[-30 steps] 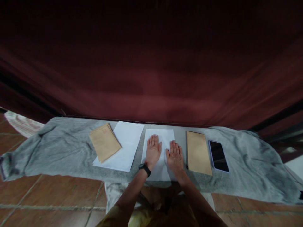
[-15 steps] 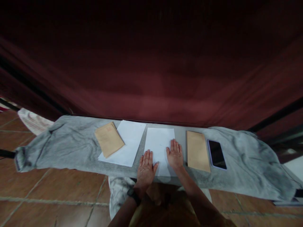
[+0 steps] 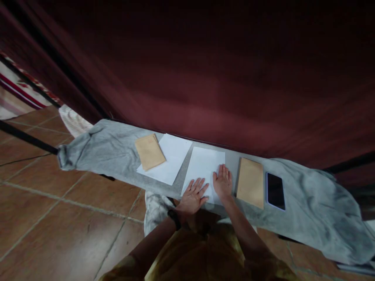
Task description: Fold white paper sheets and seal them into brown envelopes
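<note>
1. Both left hand (image 3: 191, 198) and right hand (image 3: 222, 182) rest flat on the white sheet (image 3: 203, 166), unclenched, grasping nothing.
2. The white sheet lies on the grey-draped bench (image 3: 114, 146), left of 1 phone (image 3: 275, 191).

- left hand (image 3: 191, 199), right hand (image 3: 223, 183) palm-down on white sheet (image 3: 202, 166)
- brown envelopes (image 3: 150, 152) over white papers (image 3: 175, 160), left side
- brown stack (image 3: 250, 182) right, beside phone (image 3: 275, 191)
- grey cloth (image 3: 117, 156) underneath all

dk red backdrop (image 3: 202, 93), brn tile flr (image 3: 43, 234)
</note>
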Demonstrator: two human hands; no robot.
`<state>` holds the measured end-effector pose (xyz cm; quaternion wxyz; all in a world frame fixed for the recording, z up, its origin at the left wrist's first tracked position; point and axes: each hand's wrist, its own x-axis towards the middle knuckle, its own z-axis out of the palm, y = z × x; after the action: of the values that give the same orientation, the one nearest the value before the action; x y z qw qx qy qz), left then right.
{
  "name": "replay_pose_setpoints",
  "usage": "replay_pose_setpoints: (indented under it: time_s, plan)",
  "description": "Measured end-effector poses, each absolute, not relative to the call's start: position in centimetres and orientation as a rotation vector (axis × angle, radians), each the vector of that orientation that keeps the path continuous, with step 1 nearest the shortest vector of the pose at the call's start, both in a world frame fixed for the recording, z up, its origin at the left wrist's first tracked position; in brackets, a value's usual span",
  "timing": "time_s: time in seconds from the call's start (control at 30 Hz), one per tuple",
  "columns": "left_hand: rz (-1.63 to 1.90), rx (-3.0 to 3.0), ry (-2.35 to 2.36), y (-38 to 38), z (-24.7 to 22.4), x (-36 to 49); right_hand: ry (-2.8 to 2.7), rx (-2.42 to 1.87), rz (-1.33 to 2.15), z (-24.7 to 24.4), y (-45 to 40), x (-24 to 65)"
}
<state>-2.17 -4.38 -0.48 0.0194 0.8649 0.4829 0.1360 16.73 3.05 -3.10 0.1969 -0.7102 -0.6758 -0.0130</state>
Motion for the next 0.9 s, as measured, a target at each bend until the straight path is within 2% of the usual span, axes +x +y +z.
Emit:
replay_pose_setpoints:
  time_s: [0.27, 0.47, 0.9]
  plan:
    - [0.284, 2.712, 1.232, -4.3, 0.6, -4.0, -2.035, -1.789, 0.086, -3.5, -0.8, 15.5]
    - [0.291, 2.693, 1.182, -3.4, 1.5, -4.3, -2.112, -1.672, 0.043, -3.8, -2.9, 15.5]
    - [0.301, 2.594, 1.318, -3.1, 0.9, -3.7, -2.211, -1.665, -0.068, -3.2, -4.1, 14.4]
